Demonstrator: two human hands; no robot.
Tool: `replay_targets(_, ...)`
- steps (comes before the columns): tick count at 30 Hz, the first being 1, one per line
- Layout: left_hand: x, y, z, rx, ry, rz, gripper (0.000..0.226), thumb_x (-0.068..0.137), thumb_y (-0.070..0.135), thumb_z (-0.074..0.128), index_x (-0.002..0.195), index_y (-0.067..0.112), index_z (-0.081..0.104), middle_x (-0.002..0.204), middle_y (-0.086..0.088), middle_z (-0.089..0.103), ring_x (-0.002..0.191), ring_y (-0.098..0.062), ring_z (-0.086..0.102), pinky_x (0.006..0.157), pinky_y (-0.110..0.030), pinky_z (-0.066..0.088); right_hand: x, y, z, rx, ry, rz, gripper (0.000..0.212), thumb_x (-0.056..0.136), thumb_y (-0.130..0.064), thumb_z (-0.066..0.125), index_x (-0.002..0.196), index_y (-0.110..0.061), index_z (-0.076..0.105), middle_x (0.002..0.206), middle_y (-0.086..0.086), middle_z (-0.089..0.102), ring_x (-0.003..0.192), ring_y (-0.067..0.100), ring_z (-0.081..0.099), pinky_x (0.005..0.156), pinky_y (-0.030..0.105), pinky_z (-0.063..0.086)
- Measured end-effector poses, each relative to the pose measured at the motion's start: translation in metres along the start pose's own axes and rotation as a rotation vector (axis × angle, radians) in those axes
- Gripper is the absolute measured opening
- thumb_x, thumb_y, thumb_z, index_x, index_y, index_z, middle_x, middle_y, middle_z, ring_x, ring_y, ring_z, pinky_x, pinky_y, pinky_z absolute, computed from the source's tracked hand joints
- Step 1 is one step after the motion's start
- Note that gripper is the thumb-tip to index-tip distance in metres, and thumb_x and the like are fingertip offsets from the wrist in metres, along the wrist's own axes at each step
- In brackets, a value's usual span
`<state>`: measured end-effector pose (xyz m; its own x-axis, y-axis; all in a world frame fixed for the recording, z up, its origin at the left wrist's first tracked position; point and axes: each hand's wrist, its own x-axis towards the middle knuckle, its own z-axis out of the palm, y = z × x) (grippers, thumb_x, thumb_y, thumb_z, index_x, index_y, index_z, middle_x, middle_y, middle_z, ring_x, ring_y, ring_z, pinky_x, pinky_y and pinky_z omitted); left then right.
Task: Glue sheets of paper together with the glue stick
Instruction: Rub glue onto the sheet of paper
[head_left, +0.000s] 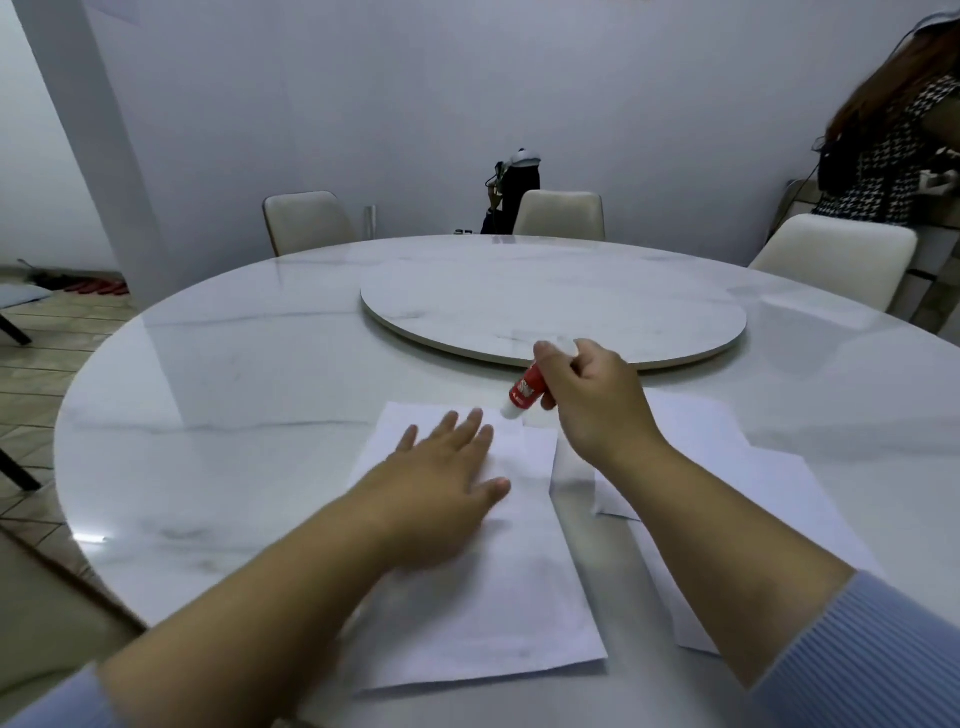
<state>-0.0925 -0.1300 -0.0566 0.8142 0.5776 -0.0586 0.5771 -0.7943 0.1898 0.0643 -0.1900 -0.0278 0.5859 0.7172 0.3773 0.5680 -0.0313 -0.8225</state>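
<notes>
We're looking pretty early on here: left hand (441, 480) is lying flat, fingers spread, pinning the near sheet (483, 597), right hand (587, 400) is gripping the glue stick (524, 395) at its far edge, and the second sheet (727, 467) on the right isn't joined yet.

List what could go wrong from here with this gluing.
The glue stick, tilted in the right hand, meets the near sheet at its far edge, so it may smear the table. The left hand presses only the sheet's upper part, so the rest might shift or wrinkle.
</notes>
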Motion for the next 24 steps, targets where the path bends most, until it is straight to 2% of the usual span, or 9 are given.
replay_targets(2,0.001,0.005,0.013,0.015,-0.016,0.028,0.061,0.097,0.046,0.021,0.149,0.025,-0.003,0.158,0.008,-0.012,0.143,-0.007,-0.012,0.117,-0.033,-0.006,-0.005,0.004,0.003,-0.104,-0.010,-0.024,0.043,0.090,-0.044,0.047,0.072,-0.006,0.053,0.072,0.014,0.066,0.063,0.024,0.058,0.057,0.037,0.043)
replay_targets(4,0.003,0.003,0.019,0.021,-0.029,0.026,0.060,0.097,0.045,0.018,0.149,0.026,-0.006,0.158,0.009,-0.013,0.143,-0.006,-0.013,0.117,-0.032,-0.007,-0.009,0.007,0.004,-0.161,-0.057,-0.056,0.043,0.091,-0.045,0.046,0.076,-0.005,0.054,0.072,0.012,0.065,0.069,0.029,0.059,0.061,0.041,0.046)
replay_targets(8,0.004,0.002,0.020,0.030,-0.070,0.011,0.060,0.097,0.045,0.016,0.148,0.025,-0.010,0.157,0.009,-0.017,0.142,-0.005,-0.015,0.117,-0.033,-0.008,-0.017,0.011,0.001,-0.310,-0.196,-0.163,0.036,0.093,-0.044,0.045,0.081,-0.011,0.056,0.066,-0.004,0.056,0.064,0.019,0.053,0.057,0.034,0.040)
replay_targets(12,0.005,0.002,0.020,0.034,-0.072,0.011,0.060,0.097,0.044,0.016,0.148,0.026,-0.009,0.157,0.009,-0.016,0.143,-0.006,-0.015,0.117,-0.033,-0.008,-0.032,0.007,-0.016,-0.319,-0.263,-0.215,0.038,0.093,-0.044,0.045,0.075,-0.011,0.053,0.063,-0.004,0.054,0.059,0.013,0.049,0.055,0.033,0.038)
replay_targets(14,0.005,0.002,0.021,0.037,-0.066,0.015,0.060,0.097,0.044,0.016,0.148,0.025,-0.009,0.157,0.008,-0.016,0.143,-0.006,-0.014,0.116,-0.032,-0.008,-0.048,0.004,-0.028,-0.279,-0.310,-0.227,0.038,0.091,-0.047,0.046,0.074,-0.014,0.054,0.063,-0.004,0.058,0.060,0.013,0.053,0.057,0.033,0.041)
replay_targets(16,0.006,0.001,0.022,0.030,-0.063,0.016,0.060,0.097,0.044,0.016,0.148,0.025,-0.009,0.157,0.008,-0.016,0.143,-0.006,-0.014,0.116,-0.032,-0.008,-0.068,0.001,-0.040,-0.270,-0.352,-0.266,0.036,0.089,-0.051,0.045,0.070,-0.022,0.057,0.065,-0.011,0.061,0.058,0.008,0.054,0.051,0.021,0.038)
replay_targets(20,0.006,0.002,0.022,0.036,-0.066,0.018,0.060,0.097,0.045,0.015,0.148,0.025,-0.009,0.157,0.008,-0.016,0.143,-0.006,-0.014,0.116,-0.031,-0.008,-0.103,-0.007,-0.058,-0.263,-0.419,-0.306,0.040,0.084,-0.060,0.036,0.070,-0.030,0.058,0.072,-0.023,0.064,0.066,0.003,0.058,0.055,0.016,0.039)
replay_targets(22,0.005,0.001,0.022,0.036,-0.070,0.020,0.061,0.096,0.047,0.015,0.148,0.025,-0.010,0.157,0.009,-0.016,0.143,-0.006,-0.014,0.116,-0.031,-0.008,-0.110,-0.006,-0.063,-0.273,-0.430,-0.300,0.045,0.082,-0.063,0.035,0.074,-0.025,0.059,0.074,-0.015,0.063,0.065,0.007,0.057,0.054,0.020,0.040)
replay_targets(24,0.004,0.002,0.020,0.042,-0.087,0.030,0.064,0.096,0.051,0.016,0.148,0.025,-0.011,0.157,0.009,-0.017,0.142,-0.006,-0.016,0.117,-0.032,-0.008,-0.112,-0.008,-0.067,-0.178,-0.427,-0.278,0.049,0.079,-0.064,0.039,0.075,-0.020,0.062,0.074,-0.001,0.064,0.059,0.011,0.055,0.052,0.020,0.038)
